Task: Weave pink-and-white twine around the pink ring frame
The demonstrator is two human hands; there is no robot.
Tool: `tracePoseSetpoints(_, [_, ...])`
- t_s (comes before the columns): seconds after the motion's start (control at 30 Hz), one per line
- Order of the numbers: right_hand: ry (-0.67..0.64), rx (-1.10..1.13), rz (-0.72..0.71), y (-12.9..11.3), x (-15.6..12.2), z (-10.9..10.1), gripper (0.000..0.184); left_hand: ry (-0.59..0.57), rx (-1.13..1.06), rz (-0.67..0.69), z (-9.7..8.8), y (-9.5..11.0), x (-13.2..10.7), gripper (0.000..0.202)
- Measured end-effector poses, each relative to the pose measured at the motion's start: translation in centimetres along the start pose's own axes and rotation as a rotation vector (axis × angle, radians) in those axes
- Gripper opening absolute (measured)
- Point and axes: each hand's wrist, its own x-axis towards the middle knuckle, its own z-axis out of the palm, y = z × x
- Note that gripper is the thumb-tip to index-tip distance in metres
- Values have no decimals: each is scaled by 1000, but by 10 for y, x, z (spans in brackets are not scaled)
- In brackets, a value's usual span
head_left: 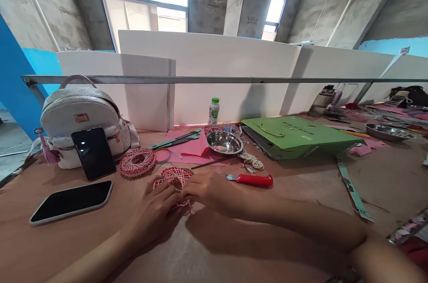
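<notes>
Left hand [160, 203] and right hand [210, 191] — each grip pinching the red-white woven ring [174, 177]; red knife [254, 180] lies right.

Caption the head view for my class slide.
Both hands on a red-and-white threaded piece, near a red-handled tool.

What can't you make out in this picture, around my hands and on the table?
All in the head view:
- Near part of the red-and-white woven piece: partly covered by the left hand and right hand.
- Right fingertips: hidden behind that hand's own back.
- Bottle label: print too small to read.
- Bits in the steel bowl: too small to identify.
- Left forearm: cut off by the bottom edge.
</notes>
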Motion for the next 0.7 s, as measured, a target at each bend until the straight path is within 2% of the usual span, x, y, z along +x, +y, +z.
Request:
tracePoseSetpoints(0.2, [29,106,63,0,4,5,14,-27,0,-4,0,-2,-2,15])
tracePoseSetpoints(0.43, [32,-6,-1,4,3,14,17,-39,-16,-23,0,-1,-3,11])
tracePoseSetpoints(0.6, [-40,-102,-36,4,4,18,17,-5,-27,-22,4,-5,-5,20])
tracePoseSetpoints(0.7, [45,-52,-47,0,4,15,11,34,-45,-34,1,-5,-3,18])
